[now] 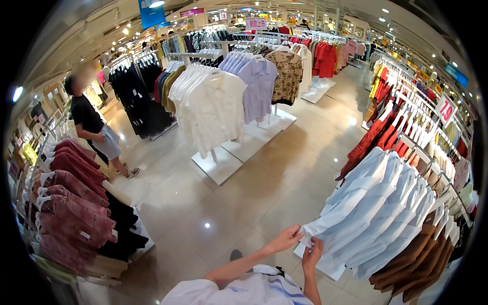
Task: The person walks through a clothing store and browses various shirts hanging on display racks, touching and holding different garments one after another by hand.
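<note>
My left hand pinches a white-looking end of the nearest pale blue shirt, fingertips closed on the cloth. Just below it, my right hand grips the same end of fabric. Whether this end is a cuff or the hem I cannot tell. The shirt hangs with several alike on white hangers from a metal rail at my right. Brown garments hang beside them on the near side, and dark red patterned ones on the far side.
White display bases stand on the tiled floor, under white blouses and lilac shirts. Dusty-red tops hang from a rack at left. A person in a black top stands behind it. A price sign rises at right.
</note>
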A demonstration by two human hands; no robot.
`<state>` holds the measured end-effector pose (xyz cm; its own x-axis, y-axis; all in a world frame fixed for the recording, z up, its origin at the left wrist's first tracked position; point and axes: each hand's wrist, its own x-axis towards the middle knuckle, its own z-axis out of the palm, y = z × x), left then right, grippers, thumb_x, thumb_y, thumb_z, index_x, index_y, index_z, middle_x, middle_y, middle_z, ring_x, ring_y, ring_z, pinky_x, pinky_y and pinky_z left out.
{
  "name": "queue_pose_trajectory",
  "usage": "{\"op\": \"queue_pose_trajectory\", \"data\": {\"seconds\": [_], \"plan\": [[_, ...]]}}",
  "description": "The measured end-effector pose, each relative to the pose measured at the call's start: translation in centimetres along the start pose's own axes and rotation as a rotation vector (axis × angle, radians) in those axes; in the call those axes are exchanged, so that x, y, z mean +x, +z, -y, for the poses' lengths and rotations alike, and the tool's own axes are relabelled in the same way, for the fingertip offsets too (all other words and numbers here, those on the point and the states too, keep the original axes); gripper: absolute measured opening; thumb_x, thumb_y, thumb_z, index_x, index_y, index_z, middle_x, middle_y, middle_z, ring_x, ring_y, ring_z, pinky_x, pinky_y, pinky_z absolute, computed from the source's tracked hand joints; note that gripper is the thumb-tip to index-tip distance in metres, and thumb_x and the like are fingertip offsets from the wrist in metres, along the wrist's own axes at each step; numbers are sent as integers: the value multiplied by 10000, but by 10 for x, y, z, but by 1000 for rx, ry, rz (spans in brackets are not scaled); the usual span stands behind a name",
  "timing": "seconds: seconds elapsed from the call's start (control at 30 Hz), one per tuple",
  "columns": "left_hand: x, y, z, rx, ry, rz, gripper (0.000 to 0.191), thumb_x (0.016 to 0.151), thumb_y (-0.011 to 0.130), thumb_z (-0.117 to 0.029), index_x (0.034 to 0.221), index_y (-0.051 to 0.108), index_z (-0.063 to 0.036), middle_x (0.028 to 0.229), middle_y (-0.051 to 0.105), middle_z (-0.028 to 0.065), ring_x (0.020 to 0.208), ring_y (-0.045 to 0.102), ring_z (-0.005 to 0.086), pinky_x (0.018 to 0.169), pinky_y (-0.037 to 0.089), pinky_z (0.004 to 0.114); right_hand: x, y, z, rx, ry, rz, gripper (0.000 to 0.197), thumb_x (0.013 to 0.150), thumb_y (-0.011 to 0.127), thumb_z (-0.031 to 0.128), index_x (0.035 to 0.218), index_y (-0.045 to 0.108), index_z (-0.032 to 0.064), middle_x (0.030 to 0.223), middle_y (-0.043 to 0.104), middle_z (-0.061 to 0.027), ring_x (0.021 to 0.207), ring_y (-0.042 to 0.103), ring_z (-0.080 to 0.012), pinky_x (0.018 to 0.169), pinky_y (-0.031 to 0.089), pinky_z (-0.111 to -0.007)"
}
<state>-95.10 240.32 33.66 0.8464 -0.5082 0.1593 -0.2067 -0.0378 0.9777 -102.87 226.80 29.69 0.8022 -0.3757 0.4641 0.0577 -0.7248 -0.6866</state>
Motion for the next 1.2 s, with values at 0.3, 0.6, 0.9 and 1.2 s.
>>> {"op": "queue_pose_trajectory", "data": {"seconds": [0.3, 0.6, 0.9, 1.2], "plan": [[1, 1, -4, 14, -24, -6, 305, 855, 514, -248, 734, 395, 6, 627, 384, 108, 552, 393, 209, 529, 364, 330, -4, -10, -12, -19, 76, 66, 276, 700, 489, -67, 958, 559, 6, 879, 514, -147, 774, 517, -317, 663, 425, -362], [5, -3, 0, -201, -120, -49, 179, 854, 523, -141, 865, 433, 14, 768, 518, 47, 651, 564, 117, 560, 458, 242, -2, -22, -10, 55, 100, 53, 188, 710, 523, -43, 893, 533, 3, 806, 540, -134, 693, 536, -280, 631, 427, -334], [8, -7, -21, 231, 18, -121, 195, 839, 505, -98, 1019, 456, -40, 813, 535, 91, 624, 544, 171, 554, 427, 289, 2, -21, -21, 2, 5, -8, 109, 759, 520, -20, 868, 525, -9, 808, 535, -126, 647, 525, -261, 591, 421, -328], [16, -9, -17, 261, 171, -15, 124, 833, 491, -106, 908, 515, -10, 801, 524, 136, 687, 523, 283, 601, 408, 344, -2, -22, -46, -159, 31, 101, 87, 758, 522, 14, 843, 541, 7, 743, 520, -135, 621, 522, -295, 558, 415, -366]]}}
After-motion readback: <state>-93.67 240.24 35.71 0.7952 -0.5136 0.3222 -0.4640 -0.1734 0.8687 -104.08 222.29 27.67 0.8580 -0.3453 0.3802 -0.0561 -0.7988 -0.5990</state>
